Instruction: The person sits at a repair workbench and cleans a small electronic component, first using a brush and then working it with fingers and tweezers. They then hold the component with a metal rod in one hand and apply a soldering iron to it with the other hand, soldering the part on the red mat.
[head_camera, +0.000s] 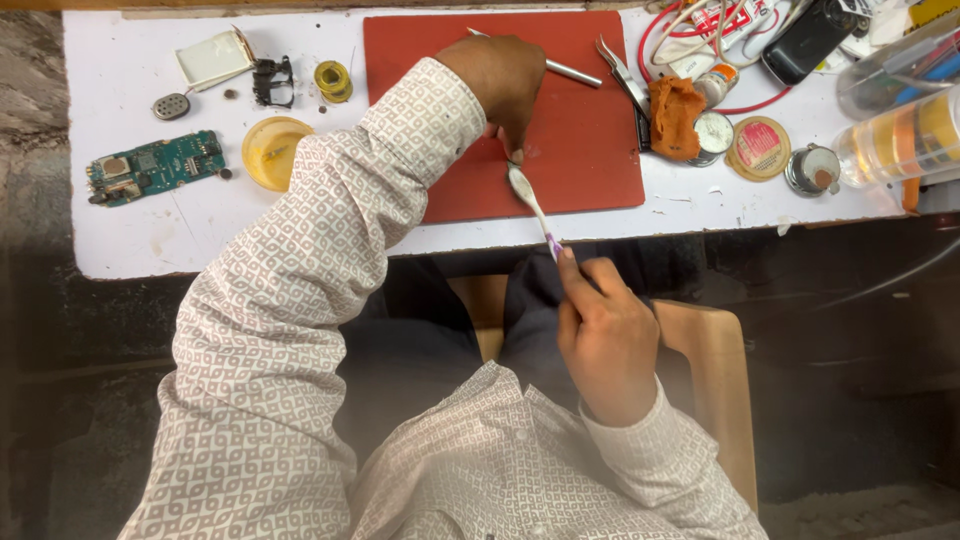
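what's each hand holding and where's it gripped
The right hand grips a toothbrush by its purple handle end, head on the red mat. The left hand pinches something small there; it cannot be told.

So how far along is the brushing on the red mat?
Done: the green circuit board lies bare and apart, with loose parts beside it. In hand: the left hand pins something small on the red mat; the right hand holds the toothbrush to it. Nothing looks reassembled yet.

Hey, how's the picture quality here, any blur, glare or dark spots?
Head view: white table bright and evenly lit, no harsh glare; floor under it falls into deep shadow; shirt nearest the lens looks soft; toothbrush and circuit board stay fairly sharp.
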